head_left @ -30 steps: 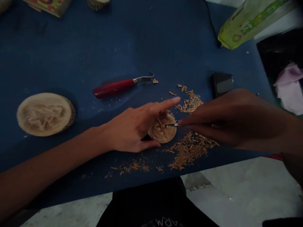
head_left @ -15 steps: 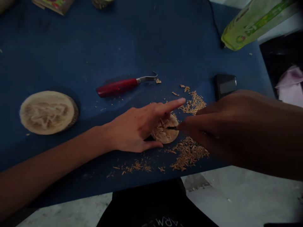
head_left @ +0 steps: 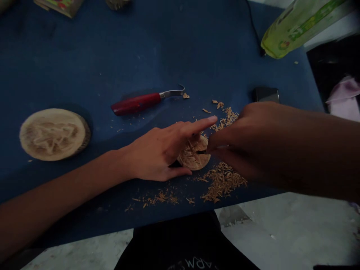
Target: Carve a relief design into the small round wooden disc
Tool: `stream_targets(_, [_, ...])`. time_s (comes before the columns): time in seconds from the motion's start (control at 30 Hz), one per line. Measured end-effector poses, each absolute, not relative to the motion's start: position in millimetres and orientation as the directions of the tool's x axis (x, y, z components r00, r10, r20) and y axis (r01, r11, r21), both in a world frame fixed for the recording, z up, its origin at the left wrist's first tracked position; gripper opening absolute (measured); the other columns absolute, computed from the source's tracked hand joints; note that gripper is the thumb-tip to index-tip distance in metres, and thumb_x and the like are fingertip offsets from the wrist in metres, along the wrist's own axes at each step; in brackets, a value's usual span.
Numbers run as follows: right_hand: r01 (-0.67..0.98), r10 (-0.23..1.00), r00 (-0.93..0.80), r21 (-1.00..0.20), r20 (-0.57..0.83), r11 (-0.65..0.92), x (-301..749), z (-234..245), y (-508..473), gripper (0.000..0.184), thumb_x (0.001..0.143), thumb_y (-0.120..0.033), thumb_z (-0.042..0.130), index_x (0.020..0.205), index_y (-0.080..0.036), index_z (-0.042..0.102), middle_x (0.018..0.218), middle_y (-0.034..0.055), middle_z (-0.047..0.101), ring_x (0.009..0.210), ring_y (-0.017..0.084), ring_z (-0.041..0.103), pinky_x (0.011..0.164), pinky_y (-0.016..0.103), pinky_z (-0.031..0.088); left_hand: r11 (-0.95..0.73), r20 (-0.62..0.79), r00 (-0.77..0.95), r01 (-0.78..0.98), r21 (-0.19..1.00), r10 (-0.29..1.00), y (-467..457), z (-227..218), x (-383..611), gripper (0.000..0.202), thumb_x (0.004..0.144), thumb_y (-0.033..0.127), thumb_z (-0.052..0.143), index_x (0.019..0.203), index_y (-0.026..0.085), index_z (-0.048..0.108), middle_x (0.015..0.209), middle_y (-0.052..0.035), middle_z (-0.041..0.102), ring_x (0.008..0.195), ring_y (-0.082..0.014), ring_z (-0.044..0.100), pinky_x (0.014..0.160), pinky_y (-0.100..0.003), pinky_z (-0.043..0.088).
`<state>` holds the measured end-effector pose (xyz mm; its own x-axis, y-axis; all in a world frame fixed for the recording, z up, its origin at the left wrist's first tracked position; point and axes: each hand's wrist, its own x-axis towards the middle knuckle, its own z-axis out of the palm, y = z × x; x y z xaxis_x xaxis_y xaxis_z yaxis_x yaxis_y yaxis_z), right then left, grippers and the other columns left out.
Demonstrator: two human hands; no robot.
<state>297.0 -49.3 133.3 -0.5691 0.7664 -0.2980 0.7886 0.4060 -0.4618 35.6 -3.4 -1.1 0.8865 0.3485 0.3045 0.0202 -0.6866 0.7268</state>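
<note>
My left hand (head_left: 161,150) grips a small round wood slice (head_left: 194,159) on the blue table, thumb under its near edge and index finger stretched out over it. My right hand (head_left: 244,138) is closed round a thin carving tool; only its dark tip (head_left: 203,152) shows, pressed into the face of the slice. Loose wood shavings (head_left: 223,182) lie around the slice, mostly to its right and front.
A red-handled hook knife (head_left: 140,103) lies behind the hands. A larger carved wood slice (head_left: 53,133) sits at the left. A dark phone (head_left: 266,94) and a green packet (head_left: 298,26) are at the back right. The table's front edge (head_left: 112,228) runs close below.
My right hand has slid left over the small slice, so less of the tool tip shows. The left hand has stayed in place.
</note>
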Motion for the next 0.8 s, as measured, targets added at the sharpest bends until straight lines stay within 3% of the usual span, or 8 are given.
stream_targets(0.17, [0.739, 0.708, -0.606, -0.586, -0.363, 0.332, 304.3, 127.3, -32.4, 0.03, 0.096, -0.006, 0.068, 0.082, -0.025, 0.087, 0.046, -0.0095, 0.055, 0.036, 0.007, 0.041, 0.05, 0.033, 0.031, -0.662, 0.309, 0.869, 0.028, 0.749, 0.386, -5.0, -6.2, 35.1, 0.11, 0.107, 0.034, 0.084, 0.195, 0.042, 0.019, 0.166, -0.0093, 0.079, 0.148, -0.035, 0.083, 0.087, -0.037, 0.075])
stream_targets(0.27, [0.689, 0.717, -0.629, -0.644, -0.302, 0.333, 312.7, 123.3, -38.7, 0.032, 0.104, -0.013, 0.063, 0.089, -0.022, 0.089, 0.05, -0.0094, 0.056, 0.041, 0.006, 0.041, 0.057, 0.031, 0.036, -0.648, 0.306, 0.87, 0.02, 0.761, 0.386, -5.9, -7.5, 34.5, 0.117, 0.105, 0.035, 0.089, 0.197, 0.045, 0.016, 0.17, -0.0094, 0.077, 0.152, -0.0341, 0.082, 0.09, -0.036, 0.075])
stream_targets(0.47, [0.682, 0.838, -0.51, -0.685, -0.193, 0.257, 322.6, 108.3, -69.1, 0.026, 0.109, -0.024, 0.069, 0.099, -0.021, 0.093, 0.05, -0.0098, 0.044, 0.042, 0.007, 0.034, 0.047, 0.028, 0.025, -0.657, 0.292, 0.877, 0.036, 0.753, 0.382, -6.9, -8.3, 34.3, 0.119, 0.105, 0.033, 0.091, 0.197, 0.041, 0.017, 0.161, -0.0091, 0.082, 0.148, -0.0329, 0.083, 0.094, -0.034, 0.075])
stream_targets(0.63, [0.661, 0.87, -0.412, -0.746, -0.271, 0.081, 329.6, 99.3, -82.7, 0.028, 0.115, -0.034, 0.073, 0.108, -0.021, 0.096, 0.052, -0.0093, 0.043, 0.046, 0.008, 0.032, 0.046, 0.028, 0.021, -0.62, 0.314, 0.862, 0.001, 0.784, 0.398, -6.2, -13.8, 33.8, 0.124, 0.104, 0.034, 0.095, 0.198, 0.045, 0.016, 0.17, -0.0119, 0.078, 0.146, -0.0335, 0.085, 0.097, -0.039, 0.077])
stream_targets(0.7, [0.67, 0.856, -0.43, -0.737, -0.286, 0.091, 331.0, 102.8, -82.3, 0.029, 0.117, -0.037, 0.073, 0.11, -0.021, 0.097, 0.05, -0.0099, 0.04, 0.045, 0.009, 0.031, 0.046, 0.029, 0.02, -0.615, 0.317, 0.862, -0.008, 0.789, 0.396, -5.6, -15.1, 33.7, 0.124, 0.104, 0.036, 0.095, 0.198, 0.047, 0.015, 0.173, -0.0116, 0.077, 0.143, -0.0335, 0.086, 0.093, -0.038, 0.077])
stream_targets(0.8, [0.727, 0.834, -0.5, -0.637, -0.234, 0.257, 327.6, 114.8, -80.3, 0.028, 0.113, -0.022, 0.068, 0.104, -0.02, 0.094, 0.06, -0.0021, 0.066, 0.052, 0.012, 0.058, 0.054, 0.03, 0.036, -0.62, 0.314, 0.86, 0.005, 0.784, 0.403, -5.2, -15.6, 33.7, 0.12, 0.104, 0.037, 0.092, 0.198, 0.045, 0.017, 0.166, -0.0108, 0.08, 0.138, -0.0326, 0.088, 0.089, -0.037, 0.075])
